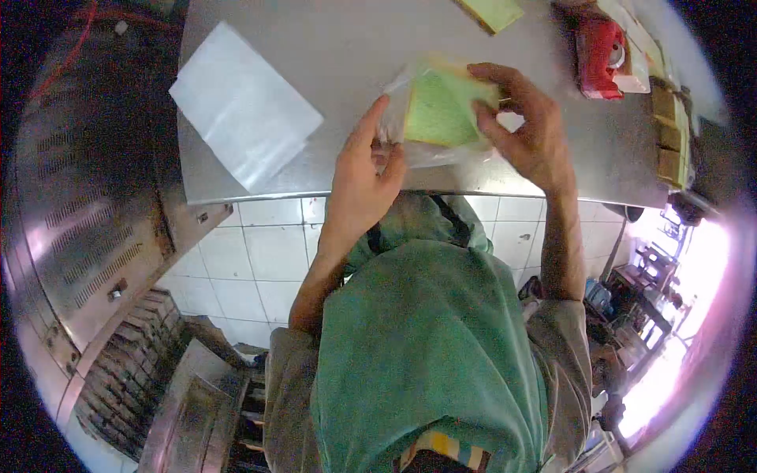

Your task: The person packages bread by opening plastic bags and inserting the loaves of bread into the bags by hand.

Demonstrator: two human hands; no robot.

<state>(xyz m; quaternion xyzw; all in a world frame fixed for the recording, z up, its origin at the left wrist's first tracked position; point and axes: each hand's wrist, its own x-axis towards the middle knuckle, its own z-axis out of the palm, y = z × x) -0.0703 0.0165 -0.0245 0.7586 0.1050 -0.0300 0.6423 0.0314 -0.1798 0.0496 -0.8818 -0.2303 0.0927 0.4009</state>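
Observation:
A clear plastic bag [392, 110] with a flat, square green piece [440, 110] inside lies between my hands near the table's front edge. My left hand [367, 169] grips the bag's left side, thumb and fingers on either side of the film. On the right, my right hand [530, 130] has its fingers and thumb curled at the bag's edge, beside the green piece. Left of my hands lies a stack of whitish plastic bags [246, 106]. What the green piece is made of cannot be made out.
The metal table [347, 47] carries a red tape dispenser [599, 59] at the right and another yellow-green piece [493, 12] at the far edge. Brown-and-green blocks [670, 134] are stacked on the right. A vented metal cabinet [87, 189] stands left; white tiles [268, 256] cover the floor.

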